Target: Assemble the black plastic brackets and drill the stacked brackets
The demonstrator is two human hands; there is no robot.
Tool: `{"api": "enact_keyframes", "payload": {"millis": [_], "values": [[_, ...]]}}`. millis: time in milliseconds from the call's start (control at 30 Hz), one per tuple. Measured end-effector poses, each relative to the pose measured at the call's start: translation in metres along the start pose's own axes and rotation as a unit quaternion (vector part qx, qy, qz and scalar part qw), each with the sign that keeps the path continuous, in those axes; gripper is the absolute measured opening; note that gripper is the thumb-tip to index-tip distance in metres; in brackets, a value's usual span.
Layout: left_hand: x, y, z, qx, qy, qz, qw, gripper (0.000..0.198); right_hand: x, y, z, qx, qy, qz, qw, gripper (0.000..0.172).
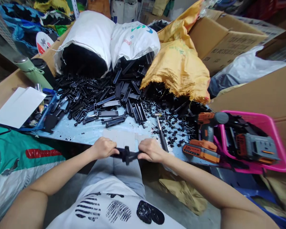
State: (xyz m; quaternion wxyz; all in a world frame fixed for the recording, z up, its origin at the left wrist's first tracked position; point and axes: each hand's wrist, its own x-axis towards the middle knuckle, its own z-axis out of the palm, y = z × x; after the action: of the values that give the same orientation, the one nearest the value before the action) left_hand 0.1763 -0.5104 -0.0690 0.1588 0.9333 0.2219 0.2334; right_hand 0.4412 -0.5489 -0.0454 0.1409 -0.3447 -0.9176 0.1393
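Observation:
Both my hands grip one long black plastic part (126,155) at the table's front edge, just above my lap. My left hand (105,148) is closed round its left end and my right hand (150,150) round its right end. A small black piece sticks up at the part's middle, between the hands. Under and just behind the hands lies a flat piece of cardboard (120,138) on the pale blue table top (85,131). A hammer (161,131) lies right beside my right hand.
A heap of black plastic parts (105,95) spills from white sacks (90,35) and a yellow sack (178,66). An orange cordless drill (206,135) and a pink basket (271,140) sit to the right. A green bottle (32,71), a blue tray (46,111) and cardboard boxes (228,41) surround the table.

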Motion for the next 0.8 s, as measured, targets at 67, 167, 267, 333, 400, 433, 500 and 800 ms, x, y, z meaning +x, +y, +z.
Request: {"api": "enact_keyframes", "payload": {"millis": [67,167,267,333,400,433,500,800], "values": [[-0.004,0.017,-0.007,-0.124,0.067,0.049,0.989,0.065,0.002,-0.018,-0.006,0.121,0.047,-0.064,0.989,0.069],[-0.006,0.046,-0.011,-0.266,0.128,0.057,0.954,0.062,0.015,-0.047,-0.006,0.293,0.099,-0.140,0.941,0.059],[-0.006,0.070,-0.003,-0.326,0.175,0.055,0.927,0.060,0.030,-0.075,0.017,0.402,0.228,-0.148,0.874,0.046],[-0.007,0.078,0.008,-0.306,0.239,0.065,0.919,0.062,0.038,-0.090,0.042,0.425,0.371,-0.068,0.823,0.036],[-0.009,0.076,0.018,-0.236,0.299,0.075,0.922,0.064,0.049,-0.096,0.066,0.420,0.467,0.024,0.778,0.032],[-0.011,0.071,0.022,-0.191,0.314,0.080,0.927,0.064,0.055,-0.093,0.075,0.415,0.477,0.047,0.773,0.033],[-0.016,0.056,0.030,-0.079,0.324,0.087,0.939,0.061,0.074,-0.071,0.084,0.393,0.433,0.035,0.811,0.037],[0.001,-0.022,0.063,0.245,-0.005,0.062,0.967,0.055,0.210,0.092,0.067,-0.072,-0.039,0.142,0.986,0.029]]}}
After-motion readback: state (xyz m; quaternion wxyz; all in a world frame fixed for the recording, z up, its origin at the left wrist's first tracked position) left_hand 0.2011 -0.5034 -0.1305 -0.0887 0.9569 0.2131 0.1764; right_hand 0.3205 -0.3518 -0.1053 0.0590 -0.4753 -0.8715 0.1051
